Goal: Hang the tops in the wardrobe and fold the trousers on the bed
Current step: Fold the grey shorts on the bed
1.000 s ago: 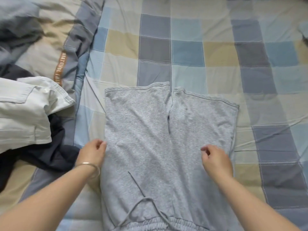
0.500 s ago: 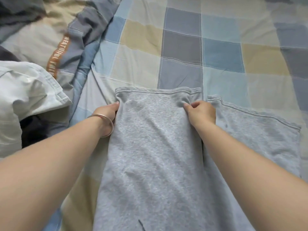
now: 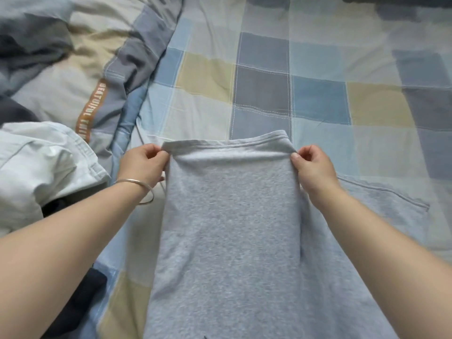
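The bed (image 3: 305, 77), under a checked cover, carries everything. On it lie the grey trousers (image 3: 227, 228), one leg lifted at its hem, the other leg flat to the right. A pale garment (image 3: 41, 165) and a dark one (image 3: 80, 297) wait at the left, unsorted. The left hand (image 3: 141, 165) pinches the hem's left corner; the right hand (image 3: 315, 167) pinches its right corner, each grip closed on cloth. The fold looks barely begun; no wardrobe shows, and hanging seems still ahead.
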{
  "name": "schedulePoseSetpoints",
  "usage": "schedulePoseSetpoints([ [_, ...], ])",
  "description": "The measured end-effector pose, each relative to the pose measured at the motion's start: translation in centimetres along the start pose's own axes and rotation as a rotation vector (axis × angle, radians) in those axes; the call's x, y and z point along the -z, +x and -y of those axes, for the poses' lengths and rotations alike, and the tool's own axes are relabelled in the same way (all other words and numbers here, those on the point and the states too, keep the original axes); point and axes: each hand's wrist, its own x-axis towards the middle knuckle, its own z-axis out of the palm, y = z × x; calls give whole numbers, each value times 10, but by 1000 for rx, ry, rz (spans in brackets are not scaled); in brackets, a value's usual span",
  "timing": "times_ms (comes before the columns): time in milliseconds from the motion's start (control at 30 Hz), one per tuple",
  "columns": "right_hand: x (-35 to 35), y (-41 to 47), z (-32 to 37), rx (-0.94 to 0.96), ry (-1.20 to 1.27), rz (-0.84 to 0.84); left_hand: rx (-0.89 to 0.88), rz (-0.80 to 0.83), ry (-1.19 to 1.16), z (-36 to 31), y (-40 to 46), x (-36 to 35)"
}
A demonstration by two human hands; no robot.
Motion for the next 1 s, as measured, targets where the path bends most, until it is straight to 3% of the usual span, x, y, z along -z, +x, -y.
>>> schedulePoseSetpoints([
  [133, -6, 0, -2, 195, -269, -210, -104, -86, 291, 5, 9, -4],
  [267, -30, 5, -28, 221, -467, -166, -23, -178, 507, 14, 18, -30],
  [433, -48, 15, -53, 201, -510, -32, -74, -256, 703, 31, 22, -36],
  [500, -38, 11, -49, 196, -393, 16, -3, -277, 671, 31, 18, -31],
  [567, -7, 2, -50, 227, -289, -60, 68, -295, 547, 17, 12, -34],
  [633, 40, -9, -64, 233, -348, -231, -85, -309, 600, -3, -1, -43],
  [733, 114, -21, -98, -11, -543, -461, -630, -181, 752, -33, -30, -81],
  [833, 161, -21, -123, -417, -485, -554, -902, 83, 762, -61, -57, -147],
  [900, 171, -21, -134, -483, -422, -457, -846, 243, 889, -71, -73, -193],
  [1000, 174, -12, -145, -525, -226, -427, -500, 355, 1028, -71, -81, -246],
])
